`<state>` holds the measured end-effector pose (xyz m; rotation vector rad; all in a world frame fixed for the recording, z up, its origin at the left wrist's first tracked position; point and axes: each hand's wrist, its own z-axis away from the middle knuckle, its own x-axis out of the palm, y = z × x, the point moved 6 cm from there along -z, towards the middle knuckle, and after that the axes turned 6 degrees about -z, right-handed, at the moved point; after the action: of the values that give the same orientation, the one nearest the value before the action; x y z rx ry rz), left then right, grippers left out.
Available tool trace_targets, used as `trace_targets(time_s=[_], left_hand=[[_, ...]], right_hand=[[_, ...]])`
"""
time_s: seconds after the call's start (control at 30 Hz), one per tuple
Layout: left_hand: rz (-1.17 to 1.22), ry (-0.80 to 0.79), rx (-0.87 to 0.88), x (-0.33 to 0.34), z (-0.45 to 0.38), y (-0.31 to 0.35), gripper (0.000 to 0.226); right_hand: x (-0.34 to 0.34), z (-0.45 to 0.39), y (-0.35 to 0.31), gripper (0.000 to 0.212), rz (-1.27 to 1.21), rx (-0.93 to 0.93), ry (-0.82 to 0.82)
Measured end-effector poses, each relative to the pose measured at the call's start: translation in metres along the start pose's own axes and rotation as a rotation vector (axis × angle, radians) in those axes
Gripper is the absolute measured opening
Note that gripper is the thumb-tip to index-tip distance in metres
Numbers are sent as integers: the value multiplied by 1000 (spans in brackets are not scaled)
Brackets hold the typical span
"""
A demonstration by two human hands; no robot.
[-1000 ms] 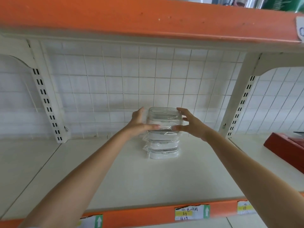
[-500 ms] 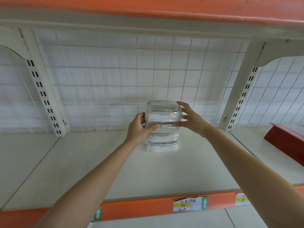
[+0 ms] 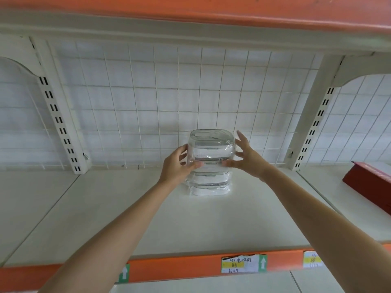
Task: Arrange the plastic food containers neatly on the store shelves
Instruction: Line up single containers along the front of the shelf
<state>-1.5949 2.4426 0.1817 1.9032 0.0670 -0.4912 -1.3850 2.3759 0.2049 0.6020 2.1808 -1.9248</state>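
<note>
The wrapped stack of clear containers [image 3: 209, 163] is stood on the cream shelf [image 3: 211, 225], near the wire grid back [image 3: 148, 98]. It's grasped by the left hand [image 3: 176, 166]; the right hand [image 3: 246, 157] is spread loose against it.

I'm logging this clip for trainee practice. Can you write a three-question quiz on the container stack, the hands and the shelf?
1. True or false: the stack of containers stands on the shelf.
2. Which hand grips the stack: A left hand, B right hand, C neither?
3. What colour is the box at the right edge?

Key: 1 true. 2 A; the right hand's fingers are spread, its thumb touching. 3 red.
</note>
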Motion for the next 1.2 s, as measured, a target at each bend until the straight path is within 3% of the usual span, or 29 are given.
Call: trace_targets(time_s=[0.1, 0.2, 0.33, 0.4, 0.53, 0.67, 0.93, 1.07, 1.2], left_hand=[[-64, -132, -123, 8, 12, -18, 97], [-111, -133, -104, 18, 20, -25, 66], [-181, -78, -113, 18, 14, -24, 47], [-191, -109, -132, 19, 11, -26, 50], [-195, -149, -194, 27, 20, -44, 51], [-294, -57, -180, 30, 19, -51, 36], [-277, -126, -205, 37, 18, -60, 19], [-301, -99, -192, 37, 33, -56, 29], [-436, -72, -125, 25, 55, -46, 32]], right_hand=[[7, 6, 21, 102, -28, 131, -12], [22, 9, 41, 64, 50, 178, -2], [18, 4, 43, 50, 123, 178, 86], [15, 4, 44, 50, 115, 183, 73], [22, 14, 59, 74, 58, 222, 36], [27, 14, 72, 55, 219, 226, 110], [29, 23, 83, 43, 187, 273, 170], [36, 30, 86, 54, 124, 259, 210], [38, 31, 86, 48, 182, 195, 263]])
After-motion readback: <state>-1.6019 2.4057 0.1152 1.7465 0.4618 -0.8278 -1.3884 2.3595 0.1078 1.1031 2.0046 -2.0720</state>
